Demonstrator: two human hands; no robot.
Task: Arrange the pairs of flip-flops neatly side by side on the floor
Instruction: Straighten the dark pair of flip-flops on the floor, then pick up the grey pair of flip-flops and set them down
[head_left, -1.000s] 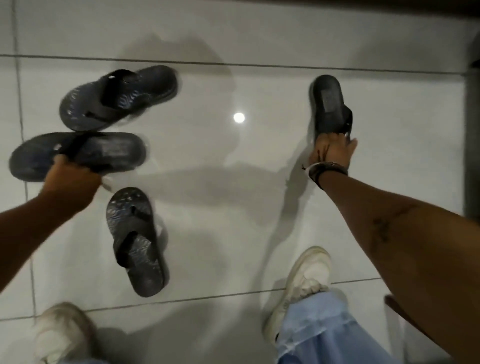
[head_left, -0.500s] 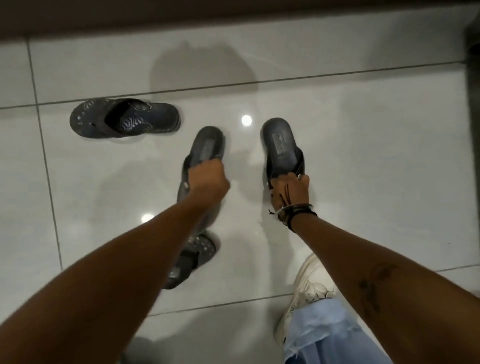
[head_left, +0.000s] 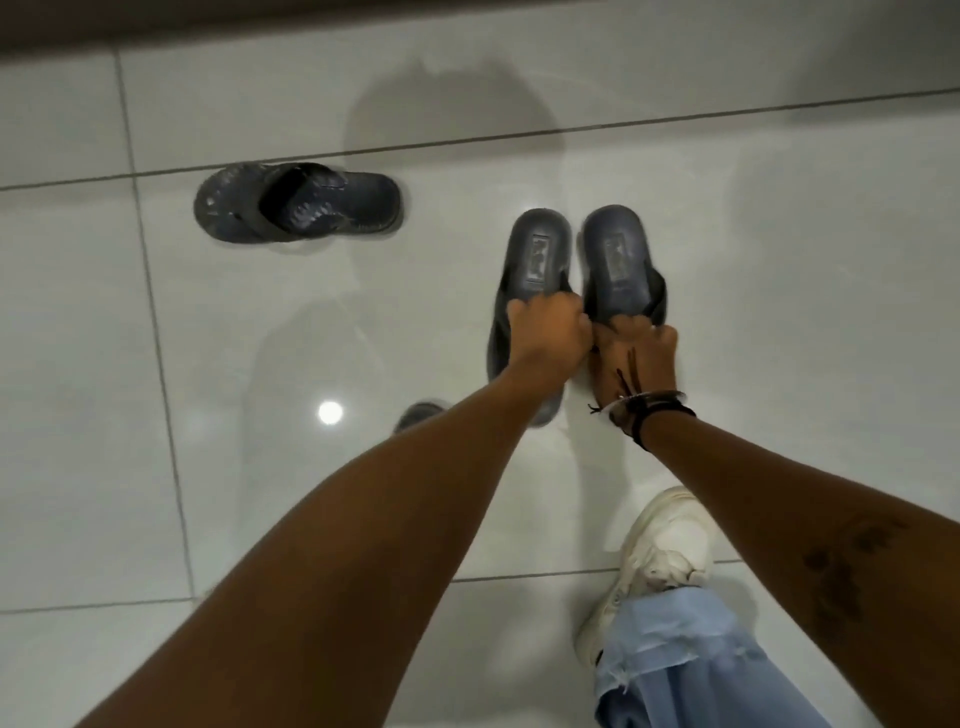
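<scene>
Two plain dark flip-flops stand side by side at the centre of the white tiled floor, heels pointing away from me. My left hand (head_left: 545, 332) grips the left one (head_left: 537, 254) at its strap. My right hand (head_left: 636, 353), with bracelets at the wrist, grips the right one (head_left: 618, 257); the two soles almost touch. A patterned dark flip-flop (head_left: 296, 201) lies crosswise at the upper left. Only the tip of another patterned flip-flop (head_left: 418, 415) shows from under my left forearm.
My right foot in a white sneaker (head_left: 660, 561) with a light blue jeans leg stands at the lower right. A dark wall base (head_left: 208, 21) runs along the top edge. A ceiling light reflects on the glossy tiles (head_left: 330, 413).
My left hand carried its flip-flop rightwards from the far left until it sits right beside the one in my right hand. The view shifted, so the patterned flip-flop near my feet is mostly hidden.
</scene>
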